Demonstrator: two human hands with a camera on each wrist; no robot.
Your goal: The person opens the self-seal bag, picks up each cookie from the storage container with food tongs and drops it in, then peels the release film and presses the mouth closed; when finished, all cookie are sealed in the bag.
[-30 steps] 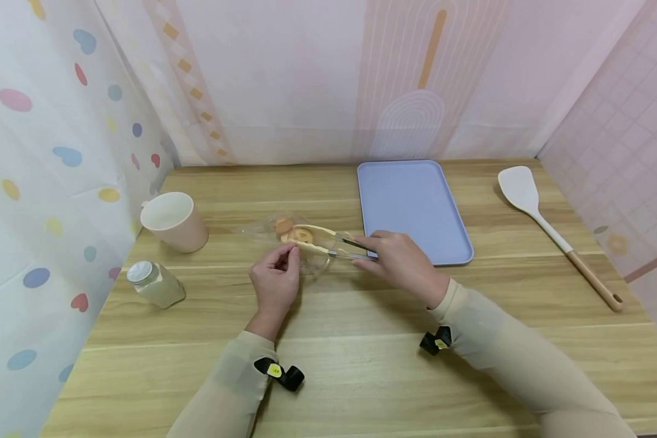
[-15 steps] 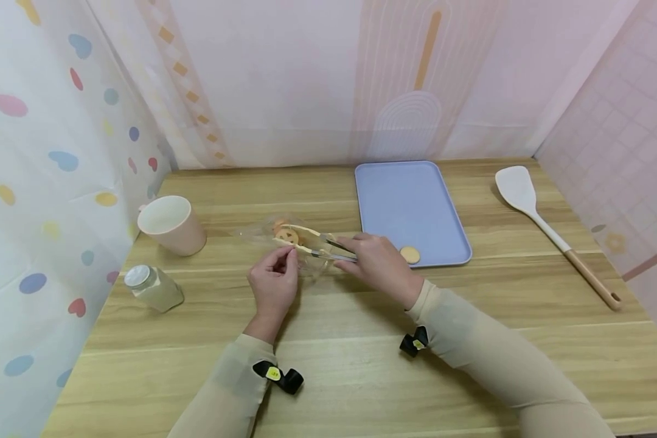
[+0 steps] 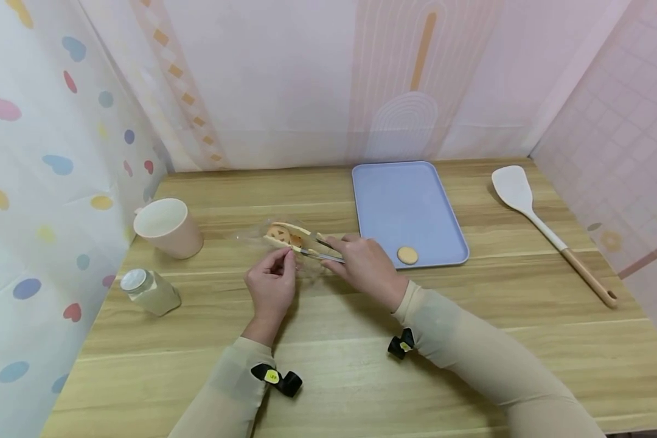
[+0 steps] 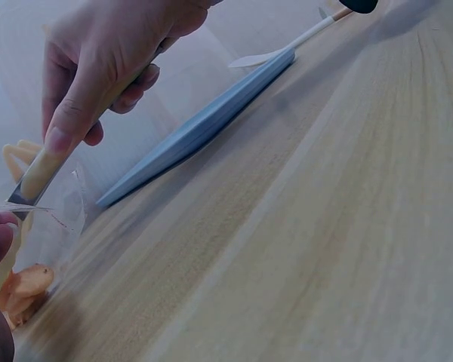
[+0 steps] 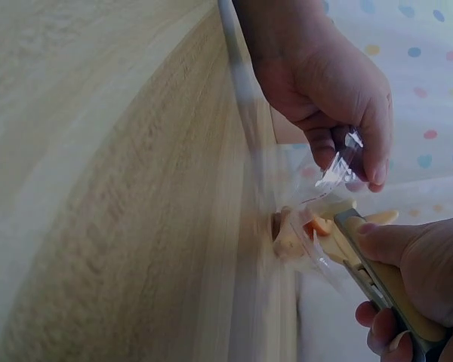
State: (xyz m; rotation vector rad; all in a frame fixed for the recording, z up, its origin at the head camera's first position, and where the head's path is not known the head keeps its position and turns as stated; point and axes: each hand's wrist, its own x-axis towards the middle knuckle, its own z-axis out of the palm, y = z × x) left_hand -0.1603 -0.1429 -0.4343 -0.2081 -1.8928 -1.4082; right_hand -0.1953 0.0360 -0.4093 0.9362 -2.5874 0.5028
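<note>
My left hand [image 3: 272,283] pinches the edge of a clear plastic bag [image 5: 334,175] between thumb and fingers. Several round cookies [image 3: 277,233] lie inside the bag; in the left wrist view the cookies [image 4: 32,280] are close to the tabletop. From the other side my right hand [image 3: 373,269] grips tongs [image 5: 392,290] with cream-coloured tips and metal arms. The tong tips reach into the bag and stand apart on either side of the cookies. One cookie [image 3: 407,255] lies at the front edge of a blue tray [image 3: 402,204].
At the left stand a pale pink mug [image 3: 171,228] and a glass jar [image 3: 152,293] with a silvery lid. A white spatula [image 3: 514,188] with a wooden handle lies on the wooden table [image 3: 328,377] at the right. Patterned curtains [image 3: 279,85] border the table's back and sides.
My right hand has moved left, pushing the tongs deeper into the bag. The cookie on the tray has come into view from behind that hand. My left hand keeps its pinch.
</note>
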